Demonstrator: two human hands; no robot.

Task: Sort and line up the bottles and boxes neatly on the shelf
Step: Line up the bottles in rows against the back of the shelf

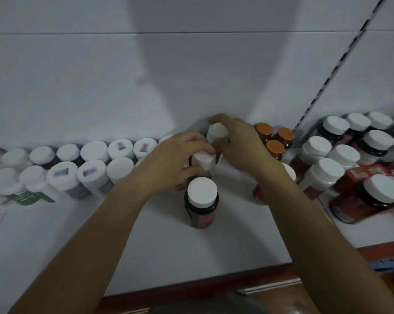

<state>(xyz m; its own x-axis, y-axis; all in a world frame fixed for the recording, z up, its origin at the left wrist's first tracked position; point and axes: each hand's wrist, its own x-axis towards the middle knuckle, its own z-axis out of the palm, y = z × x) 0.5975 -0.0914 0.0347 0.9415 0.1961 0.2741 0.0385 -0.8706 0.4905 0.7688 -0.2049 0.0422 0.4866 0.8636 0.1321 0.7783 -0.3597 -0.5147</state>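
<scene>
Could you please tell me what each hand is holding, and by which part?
The left hand grips a white-capped dark bottle by its cap; the right hand grips the rear white-capped bottle just behind it, fingers curled over its cap.

Two bare hands and forearms of a person, seen from a head-worn camera.

The left hand (169,160) and right hand (241,143) are uncovered. The left forearm (96,234) and right forearm (316,223) are long, slender and bare to the picture's lower edge. A dark grey rounded patch (202,305) between them may be clothing; too dim to tell.
</scene>
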